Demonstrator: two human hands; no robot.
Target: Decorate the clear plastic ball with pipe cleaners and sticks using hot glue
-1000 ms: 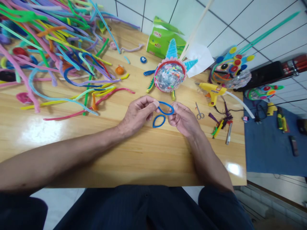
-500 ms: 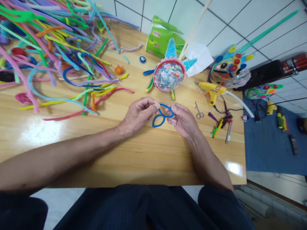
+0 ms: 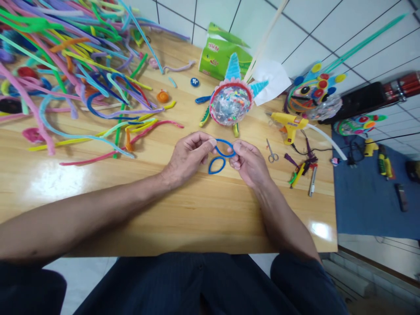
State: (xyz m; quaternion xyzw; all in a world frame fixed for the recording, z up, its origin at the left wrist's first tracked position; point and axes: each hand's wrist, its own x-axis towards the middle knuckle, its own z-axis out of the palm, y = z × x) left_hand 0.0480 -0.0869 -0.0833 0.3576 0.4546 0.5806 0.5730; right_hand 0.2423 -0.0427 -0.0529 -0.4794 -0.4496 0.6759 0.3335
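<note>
Between my hands is a blue pipe-cleaner loop (image 3: pixel 224 155), bent to an oval with pointed ends. My left hand (image 3: pixel 193 154) pinches its left end between thumb and fingers. The right end is pinched by my right hand (image 3: pixel 246 158). Just below the held loop, a second blue leaf-shaped loop (image 3: pixel 217 172) lies on the wooden table (image 3: pixel 197 214). Beyond my hands stands a clear bowl-like piece (image 3: pixel 231 105) with a pink rim, coloured bits inside and two light-blue spikes.
Many coloured pipe cleaners (image 3: pixel 65 57) are heaped at the left. A yellow glue gun (image 3: pixel 290 126), small scissors (image 3: pixel 272 154) and a white-and-grey pen (image 3: pixel 313 181) lie at the right. Behind stand a green packet (image 3: pixel 216 54) and a decorated piece (image 3: pixel 318 94).
The held loop has moved slightly left and up and looks more level. It no longer overlaps the lower loop in view. Both hands keep their pinch.
</note>
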